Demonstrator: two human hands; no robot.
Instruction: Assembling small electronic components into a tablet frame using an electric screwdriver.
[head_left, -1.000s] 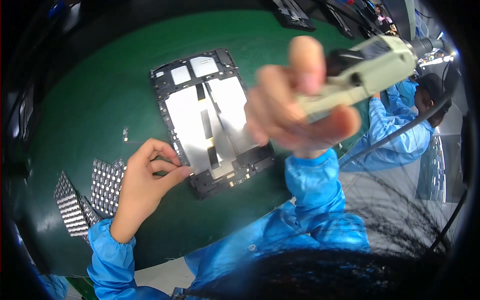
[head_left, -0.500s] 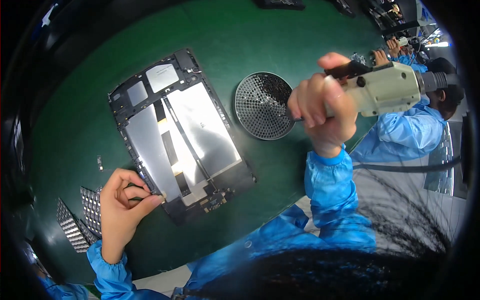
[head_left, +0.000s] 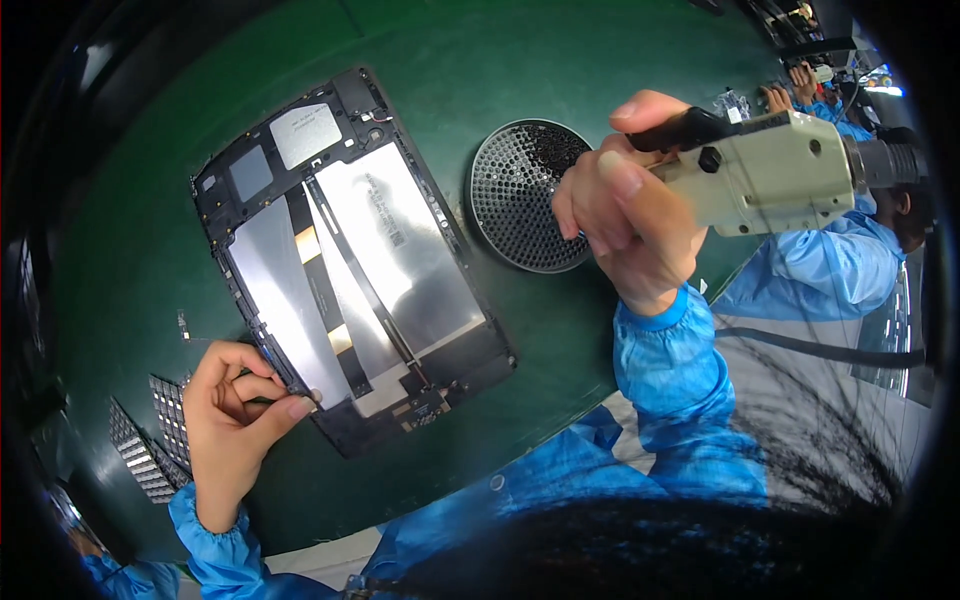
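An opened tablet [head_left: 405,240], black-framed with silver metal plates and a thin ribbon cable down its middle, lies tilted in front of me. At its lower left edge my left hand [head_left: 225,425] pinches the frame between thumb and fingers. My right hand [head_left: 640,220] is closed around a cream-coloured electric screwdriver [head_left: 765,175] with a black lever, held sideways above the table. Its fingers overlap the right rim of a round dish [head_left: 500,215] with a perforated grid, where many small dark screws lie. The driver's tip is mostly hidden by my fingers.
Left of the tablet, a small loose part [head_left: 183,325] and black trays of small pieces [head_left: 140,450] lie on the green table [head_left: 560,345]. A grey cable [head_left: 820,345] runs at the right. Beyond it sits a co-worker in a blue sleeve [head_left: 820,275].
The tablet appears slightly farther left in view, with my left hand still on its edge. My right hand and the screwdriver have shifted slightly, the fingers now covering more of the dish's right side.
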